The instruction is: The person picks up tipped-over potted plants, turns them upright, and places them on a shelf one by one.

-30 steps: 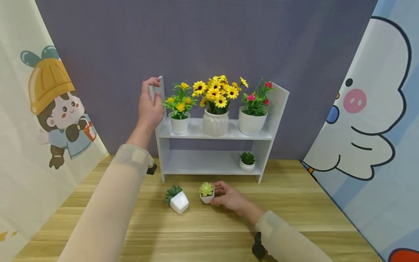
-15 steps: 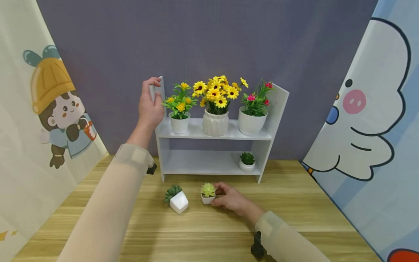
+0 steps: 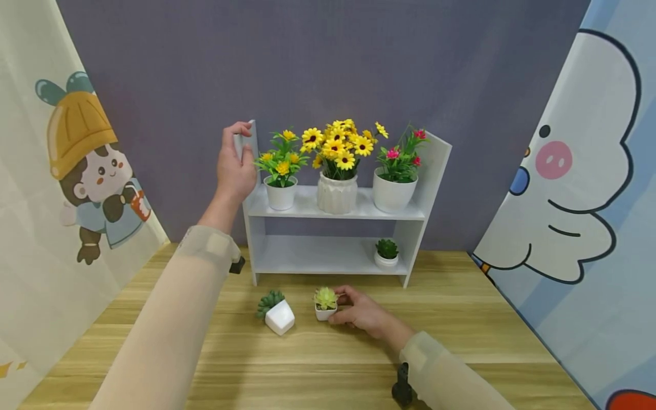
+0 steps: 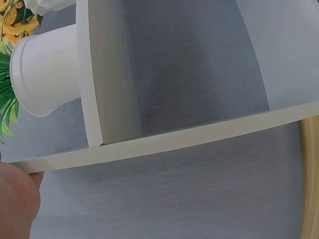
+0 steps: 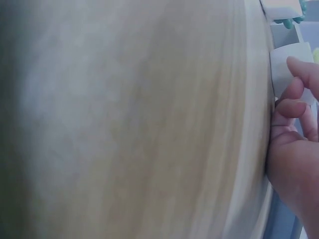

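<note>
**Two hands, one shelf and a tiny plant**

The right hand (image 3: 361,312) rests low on the wooden surface (image 3: 461,336). Its fingers (image 5: 299,79) curl round a little white pot with a light green plant (image 3: 325,303) and hold it by the side. The pot stands on the surface, in front of the white shelf (image 3: 333,210) and just right of another small plant in a white pot with flat sides (image 3: 277,312). The two pots are near each other but do not touch.

The left hand (image 3: 234,168) is up high. Its fingers wrap over the top of the left side board of the shelf and grip it. In the left wrist view you see only a bit of the hand next to the board's edge.

On the top shelf stand three pots in a row. The left one holds small yellow flowers (image 3: 281,171). The middle one, a ribbed vase, holds big yellow flowers (image 3: 338,165). The right one holds pink flowers (image 3: 396,171). On the bottom shelf, at the right end, sits a small dark green plant (image 3: 386,252).

Behind the shelf is a grey wall (image 3: 328,57). Cartoon curtains hang on both sides.
</note>
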`<state>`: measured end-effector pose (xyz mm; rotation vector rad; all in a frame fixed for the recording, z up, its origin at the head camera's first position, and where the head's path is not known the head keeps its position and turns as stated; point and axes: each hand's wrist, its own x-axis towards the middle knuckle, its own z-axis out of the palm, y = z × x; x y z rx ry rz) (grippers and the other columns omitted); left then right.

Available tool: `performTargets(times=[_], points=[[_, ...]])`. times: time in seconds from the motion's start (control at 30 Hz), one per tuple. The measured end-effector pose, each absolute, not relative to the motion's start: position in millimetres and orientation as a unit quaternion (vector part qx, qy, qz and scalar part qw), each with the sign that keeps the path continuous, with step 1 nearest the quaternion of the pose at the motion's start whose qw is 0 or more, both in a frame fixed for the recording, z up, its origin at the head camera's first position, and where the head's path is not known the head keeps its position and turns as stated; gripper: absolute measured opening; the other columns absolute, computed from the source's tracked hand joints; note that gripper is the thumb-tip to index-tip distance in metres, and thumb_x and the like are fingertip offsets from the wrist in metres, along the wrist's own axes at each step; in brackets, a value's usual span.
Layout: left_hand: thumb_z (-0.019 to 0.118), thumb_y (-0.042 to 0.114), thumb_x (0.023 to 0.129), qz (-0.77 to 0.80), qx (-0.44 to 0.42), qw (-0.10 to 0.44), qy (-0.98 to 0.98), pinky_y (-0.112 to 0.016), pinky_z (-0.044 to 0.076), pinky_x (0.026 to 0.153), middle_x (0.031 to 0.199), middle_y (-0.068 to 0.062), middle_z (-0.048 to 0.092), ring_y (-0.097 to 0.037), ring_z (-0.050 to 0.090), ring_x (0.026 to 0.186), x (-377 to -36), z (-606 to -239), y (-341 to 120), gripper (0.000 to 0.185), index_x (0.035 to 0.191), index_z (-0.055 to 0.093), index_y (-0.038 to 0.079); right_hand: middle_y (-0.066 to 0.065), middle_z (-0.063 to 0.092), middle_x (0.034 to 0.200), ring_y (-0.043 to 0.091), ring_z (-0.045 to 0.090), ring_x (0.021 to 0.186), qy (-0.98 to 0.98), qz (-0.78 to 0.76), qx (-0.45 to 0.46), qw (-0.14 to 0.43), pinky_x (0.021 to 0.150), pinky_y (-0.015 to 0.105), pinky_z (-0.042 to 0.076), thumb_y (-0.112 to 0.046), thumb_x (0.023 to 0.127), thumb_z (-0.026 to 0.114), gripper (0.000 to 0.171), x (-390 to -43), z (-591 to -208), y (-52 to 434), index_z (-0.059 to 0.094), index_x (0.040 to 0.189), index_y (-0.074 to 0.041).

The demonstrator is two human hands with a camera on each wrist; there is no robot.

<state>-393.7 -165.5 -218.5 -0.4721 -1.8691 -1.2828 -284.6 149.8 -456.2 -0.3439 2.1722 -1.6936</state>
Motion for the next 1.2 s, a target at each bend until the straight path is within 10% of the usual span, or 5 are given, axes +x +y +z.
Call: performTargets(times=[1.2], points=[[0.040,0.003,0.112,-0.510,-0.187,0.402,-0.737,-0.039,0.040,0.106,0.165,-0.003,0.052,-0.011,0.041,0.160,-395,-218,-166,0.024,0.133,0.047,0.010,0.015,0.064,0.135,0.012,0.054,0.078,0.776,-0.617,-0.088,0.094,0.066,0.027,0.046,-0.014,0.095,0.083,0.061,-299,-439,155,0.058,0.148,0.001]])
